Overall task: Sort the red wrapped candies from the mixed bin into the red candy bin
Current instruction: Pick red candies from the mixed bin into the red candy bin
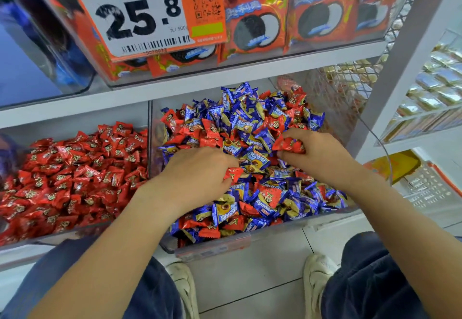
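Two hands work inside the clear plastic mixed bin [325, 215]. Left hand [200, 171], fingers curled, pinches one red crinkly foil-wrapped candy [233, 173] at its fingertips. Right hand [316, 149], grip closed round a small bunch of red wrapped candies [287, 144], lifted just above the heap. Many red pieces remain scattered among blue-and-gold glossy wrapped candies [252, 121]; by my judgement the sorting is far from finished. Clear red candy bin [37, 240], just beside on the left, already holds a deep pile of pillow-shaped red wrappers with serrated ends.
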A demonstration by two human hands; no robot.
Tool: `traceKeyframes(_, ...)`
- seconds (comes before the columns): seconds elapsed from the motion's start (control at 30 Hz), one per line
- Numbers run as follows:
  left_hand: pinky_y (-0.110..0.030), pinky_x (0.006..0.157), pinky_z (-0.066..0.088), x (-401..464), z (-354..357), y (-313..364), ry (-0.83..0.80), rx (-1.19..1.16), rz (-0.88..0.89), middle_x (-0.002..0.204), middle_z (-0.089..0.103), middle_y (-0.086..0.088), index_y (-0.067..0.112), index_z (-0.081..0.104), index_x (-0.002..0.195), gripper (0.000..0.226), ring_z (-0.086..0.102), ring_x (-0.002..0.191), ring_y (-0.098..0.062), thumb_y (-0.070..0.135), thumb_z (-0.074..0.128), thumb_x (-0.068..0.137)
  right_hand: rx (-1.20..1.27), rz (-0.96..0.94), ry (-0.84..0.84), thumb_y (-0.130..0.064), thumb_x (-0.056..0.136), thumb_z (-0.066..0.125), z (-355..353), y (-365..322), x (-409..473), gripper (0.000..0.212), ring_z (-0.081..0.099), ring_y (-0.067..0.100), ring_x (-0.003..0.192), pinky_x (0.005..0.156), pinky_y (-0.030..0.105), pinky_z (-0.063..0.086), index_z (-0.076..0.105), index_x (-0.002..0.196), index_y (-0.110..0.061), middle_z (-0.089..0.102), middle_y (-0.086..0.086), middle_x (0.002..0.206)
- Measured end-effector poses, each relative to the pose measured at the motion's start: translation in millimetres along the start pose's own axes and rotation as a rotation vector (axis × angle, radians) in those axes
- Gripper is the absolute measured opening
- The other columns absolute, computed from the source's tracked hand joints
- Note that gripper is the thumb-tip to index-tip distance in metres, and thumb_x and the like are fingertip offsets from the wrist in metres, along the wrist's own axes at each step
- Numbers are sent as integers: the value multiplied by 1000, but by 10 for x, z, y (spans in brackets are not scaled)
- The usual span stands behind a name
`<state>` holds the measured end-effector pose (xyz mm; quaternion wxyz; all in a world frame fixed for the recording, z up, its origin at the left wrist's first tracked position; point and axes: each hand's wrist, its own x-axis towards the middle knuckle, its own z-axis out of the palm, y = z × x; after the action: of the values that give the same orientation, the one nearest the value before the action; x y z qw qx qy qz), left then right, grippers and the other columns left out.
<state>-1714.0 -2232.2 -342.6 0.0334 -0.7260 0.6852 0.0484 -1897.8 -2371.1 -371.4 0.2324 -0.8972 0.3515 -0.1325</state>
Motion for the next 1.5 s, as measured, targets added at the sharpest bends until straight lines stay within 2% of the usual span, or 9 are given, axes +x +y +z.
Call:
traceKeyframes(0.2,-30,69,45,-65,-116,-29,219,-148,-5,108,62,14,42,57,117,29,59,97,-14,27,49,93,365,47,-8,-32,87,66,-129,-117,-88,12,51,-1,46,50,10,36,56,81,-38,57,-18,52)
traceKeyframes(0.5,-26,69,40,-112,-41,-146,7,-173,-34,65,56,12,39,51,134,39,60,89,-14,45,50,94,458,111,-25,-28,85,68,13,-225,-316,5,46,9,47,54,27,40,63,83,-30,56,-10,55)
traceKeyframes(0.67,-28,74,47,-72,-3,26,306,-164,75,128,57,14,38,42,140,44,56,113,-10,46,45,97,460,143,26,-29,86,67,49,-245,-388,4,47,10,47,54,32,44,63,87,-28,55,-7,54)
traceKeyframes(0.83,-29,62,42,-31,78,104,76,-131,132,107,51,7,32,60,122,33,57,90,-14,46,52,93,524,183,60,-29,87,66,-19,-198,-435,9,40,18,44,45,25,36,62,95,-28,47,-5,47)
traceKeyframes(0.97,-28,65,36,21,117,112,20,-46,38,118,58,1,32,53,133,38,58,106,-21,40,51,96,565,180,-5,-25,86,68,-14,-173,-445,10,42,11,44,46,19,35,65,92,-18,55,-7,53)
traceKeyframes(1.13,-25,53,32,51,94,155,26,-30,15,89,66,2,28,55,128,31,56,79,-18,32,47,98,374,73,-299,-25,83,70,68,-223,-440,7,55,13,54,55,23,43,67,90,-23,64,-1,65)
traceKeyframes(1.23,-25,50,31,40,78,102,51,-88,-16,74,60,6,26,60,112,22,55,68,-15,35,46,98,246,69,-323,-30,81,70,106,-210,-402,18,61,14,62,65,29,48,68,99,-26,68,-3,69)
traceKeyframes(1.33,-25,46,29,14,84,62,88,-94,-27,69,56,7,25,53,91,14,52,63,-12,35,46,98,174,10,-354,-27,82,66,141,-272,-374,31,45,5,42,48,18,35,64,113,-32,53,-12,47)
traceKeyframes(1.5,-24,46,32,-9,111,77,100,-70,-21,66,54,7,27,58,98,15,51,63,-9,35,45,97,8,-94,-318,-28,82,63,184,-345,-354,39,50,0,53,56,20,42,59,119,-34,52,-14,54)
